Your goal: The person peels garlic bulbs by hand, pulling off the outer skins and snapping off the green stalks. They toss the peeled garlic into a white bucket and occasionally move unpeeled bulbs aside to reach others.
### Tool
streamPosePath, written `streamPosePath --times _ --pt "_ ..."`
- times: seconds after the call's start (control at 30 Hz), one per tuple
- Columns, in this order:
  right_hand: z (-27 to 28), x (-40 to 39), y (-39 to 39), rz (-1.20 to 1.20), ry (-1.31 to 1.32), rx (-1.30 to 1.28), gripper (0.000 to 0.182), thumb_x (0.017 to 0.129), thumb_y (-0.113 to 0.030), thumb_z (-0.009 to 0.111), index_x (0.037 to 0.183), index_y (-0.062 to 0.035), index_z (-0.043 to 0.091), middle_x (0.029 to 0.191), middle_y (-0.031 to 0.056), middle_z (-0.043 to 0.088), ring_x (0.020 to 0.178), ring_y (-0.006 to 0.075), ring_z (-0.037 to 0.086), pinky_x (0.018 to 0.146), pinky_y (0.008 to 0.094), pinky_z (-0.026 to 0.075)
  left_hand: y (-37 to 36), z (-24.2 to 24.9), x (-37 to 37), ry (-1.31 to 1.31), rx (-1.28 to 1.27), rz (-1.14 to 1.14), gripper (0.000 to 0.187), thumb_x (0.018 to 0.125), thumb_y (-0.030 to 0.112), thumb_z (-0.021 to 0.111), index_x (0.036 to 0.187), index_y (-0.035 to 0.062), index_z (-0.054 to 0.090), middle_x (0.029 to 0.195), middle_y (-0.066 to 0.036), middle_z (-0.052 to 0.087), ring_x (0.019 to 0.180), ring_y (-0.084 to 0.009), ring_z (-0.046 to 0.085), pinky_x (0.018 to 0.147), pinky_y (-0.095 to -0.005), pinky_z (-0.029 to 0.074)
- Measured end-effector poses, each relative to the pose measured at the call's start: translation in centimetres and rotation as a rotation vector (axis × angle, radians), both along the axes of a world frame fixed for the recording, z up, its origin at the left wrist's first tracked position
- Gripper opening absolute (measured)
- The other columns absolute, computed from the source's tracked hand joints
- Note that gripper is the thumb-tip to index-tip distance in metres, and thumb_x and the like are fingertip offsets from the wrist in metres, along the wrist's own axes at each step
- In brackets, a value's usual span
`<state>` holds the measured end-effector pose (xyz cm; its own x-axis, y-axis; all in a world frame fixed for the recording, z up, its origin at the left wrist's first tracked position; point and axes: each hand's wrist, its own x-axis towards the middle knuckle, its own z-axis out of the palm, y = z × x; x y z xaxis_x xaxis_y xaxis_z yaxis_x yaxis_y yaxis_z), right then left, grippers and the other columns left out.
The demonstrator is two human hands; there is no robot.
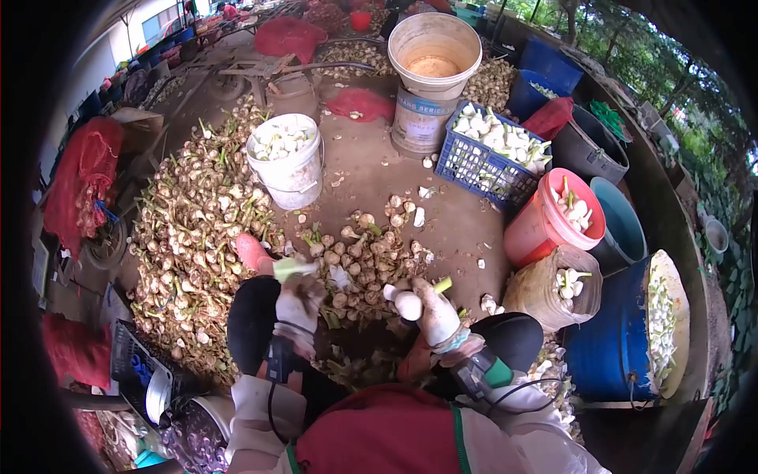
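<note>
Presently: 1 right hand (437, 314), closed round 1 white garlic bulb (409, 305) near the small brown garlic heap (365, 271); 1 left hand (300, 302), blurred, beside a pale green piece (293, 269), its grip unclear. Probable risk: a slack right hold could drop the bulb, bruising or soiling it.

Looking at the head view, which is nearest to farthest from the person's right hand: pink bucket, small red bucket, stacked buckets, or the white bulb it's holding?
From the right hand:
1. White bulb: in its grip.
2. Pink bucket: forward, to the right.
3. Stacked buckets: ahead, farther off.
4. Small red bucket: far back.
</note>
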<state>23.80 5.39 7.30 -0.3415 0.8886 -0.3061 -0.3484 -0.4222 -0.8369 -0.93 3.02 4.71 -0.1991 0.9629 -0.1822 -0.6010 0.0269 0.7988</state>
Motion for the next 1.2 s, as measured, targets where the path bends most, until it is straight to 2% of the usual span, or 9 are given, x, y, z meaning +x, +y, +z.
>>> streamPosePath --times 0.1,0.13,0.2,0.3,0.37,0.57,0.77,0.93,1.2 --pt "-3.2 -2.5 -0.5 0.068 -0.141 0.336 0.039 0.094 -0.031 0.052 0.115 0.0006 0.057 0.113 0.0132 0.065 0.098 0.0235 0.062 0.09 0.0329 0.046 -3.1 1.5 6.0 -0.559 0.017 -0.445 0.04 0.094 0.02 0.054 0.13 0.0042 0.047 0.121 -0.014 0.056 0.109 -0.0276 0.059 0.088 -0.0392 0.05" --pt "-1.4 -2.9 -1.3 -0.027 -0.752 0.978 0.03 0.085 -0.024 0.065 0.105 -0.0014 0.062 0.116 0.0136 0.061 0.101 0.0295 0.06 0.09 0.0376 0.047 -3.8 0.5 6.8 0.159 0.269 -0.384 0.041 0.092 0.02 0.057 0.129 0.0058 0.049 0.123 -0.014 0.055 0.111 -0.0292 0.057 0.091 -0.0413 0.048" --pt "-0.7 -3.2 -2.4 -0.124 -0.866 1.063 0.028 0.08 -0.018 0.07 0.102 -0.0025 0.064 0.113 0.0159 0.061 0.099 0.0322 0.059 0.087 0.0383 0.047 -4.7 -1.0 6.6 0.888 0.397 -0.301 0.04 0.087 0.021 0.064 0.123 0.0057 0.055 0.123 -0.017 0.054 0.112 -0.0314 0.055 0.094 -0.0405 0.046" --pt "-2.0 -2.5 -3.5 -0.048 -0.227 0.366 0.023 0.086 -0.013 0.068 0.106 -0.0018 0.062 0.084 0.004 0.066 0.076 0.0164 0.063 0.072 0.0265 0.05 -4.3 -2.6 7.2 -0.222 0.026 -0.107 0.025 0.095 0.011 0.054 0.115 -0.0023 0.057 0.104 -0.011 0.063 0.1 -0.0229 0.061 0.088 -0.0298 0.049" --pt "-2.8 -0.7 -4.1 0.03 -0.112 0.061 0.018 0.09 -0.009 0.064 0.106 -0.0024 0.063 0.086 0.0026 0.065 0.074 0.01 0.062 0.066 0.0224 0.049 -3.7 -3.1 6.9 -0.333 0.013 -0.023 0.022 0.095 0.009 0.053 0.113 -0.0023 0.058 0.102 -0.01 0.064 0.098 -0.0213 0.061 0.088 -0.0284 0.05" --pt "-4.3 5.3 -4.6 -0.198 -0.548 0.417 0.01 0.086 -0.006 0.063 0.096 -0.0034 0.061 0.088 0.0066 0.064 0.077 0.0131 0.062 0.07 0.0252 0.053 -1.7 -6.2 3.9 -0.642 -0.069 0.136 0.022 0.095 0.006 0.052 0.113 -0.0043 0.055 0.108 -0.01 0.062 0.095 -0.0233 0.062 0.09 -0.0389 0.051" --pt "-2.3 24.5 1.3 -1.261 -1.506 0.739 0.037 0.089 -0.02 0.06 0.12 -0.0003 0.055 0.098 0.0126 0.065 0.086 0.0257 0.063 0.079 0.0368 0.05 -4.1 -13.0 4.1 1.23 -0.17 -0.873 0.061 0.083 0.049 0.063 0.121 0.002 0.058 0.109 -0.018 0.066 0.099 -0.0273 0.064 0.087 -0.0332 0.048" --pt "-8.6 16.3 8.6 -0.53 -1.458 0.615 0.018 0.086 -0.016 0.058 0.098 -0.0017 0.06 0.089 0.015 0.065 0.073 0.0272 0.059 0.071 0.0346 0.05 -1.6 -13.8 3.5 1.141 -0.43 -0.864 0.058 0.082 0.053 0.061 0.112 0.0024 0.063 0.098 -0.018 0.068 0.095 -0.0315 0.065 0.086 -0.0369 0.048" --pt "-23.2 -9.0 11.4 0.521 -1.355 0.364 0.053 0.079 -0.044 0.065 0.111 -0.0024 0.056 0.096 0.0242 0.065 0.094 0.04 0.062 0.081 0.045 0.049 -1.1 -17.5 3.2 0.957 -0.599 -0.553 0.044 0.088 0.043 0.058 0.105 0.0032 0.066 0.084 -0.015 0.069 0.081 -0.0263 0.066 0.074 -0.0355 0.049"
